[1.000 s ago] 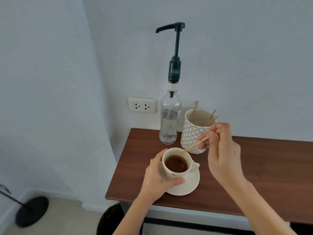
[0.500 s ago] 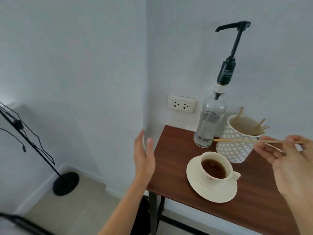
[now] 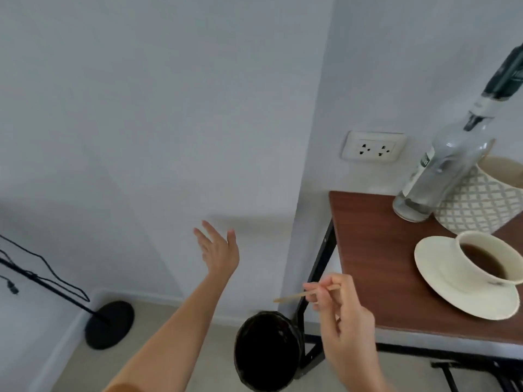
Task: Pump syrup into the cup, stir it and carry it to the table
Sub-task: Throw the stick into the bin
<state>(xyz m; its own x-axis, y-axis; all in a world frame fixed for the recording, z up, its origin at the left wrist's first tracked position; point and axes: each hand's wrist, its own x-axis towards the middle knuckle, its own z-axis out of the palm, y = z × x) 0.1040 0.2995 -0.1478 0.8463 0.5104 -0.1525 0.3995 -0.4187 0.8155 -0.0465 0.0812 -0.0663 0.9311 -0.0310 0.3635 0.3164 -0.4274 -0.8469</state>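
A cream cup (image 3: pixel 489 260) of dark drink stands on its saucer (image 3: pixel 441 281) on the brown table (image 3: pixel 376 264) at the right. Behind it the clear syrup bottle (image 3: pixel 441 171) with a dark pump neck stands by the wall. My right hand (image 3: pixel 343 321) pinches a thin wooden stir stick (image 3: pixel 294 297) left of the table's edge, above a black bin (image 3: pixel 267 352). My left hand (image 3: pixel 219 251) is raised in the air with fingers spread, holding nothing, well left of the table.
A patterned white holder (image 3: pixel 478 205) stands beside the bottle. A wall socket (image 3: pixel 373 146) sits above the table's corner. A black stand with a round base (image 3: pixel 109 325) and cables is on the floor at the left. The table's black frame (image 3: pixel 319 261) runs down beside the bin.
The view swung left. My left hand let go of the cup and rose away. My right hand carried the stick from the cup down and left, past the table edge, over the bin.
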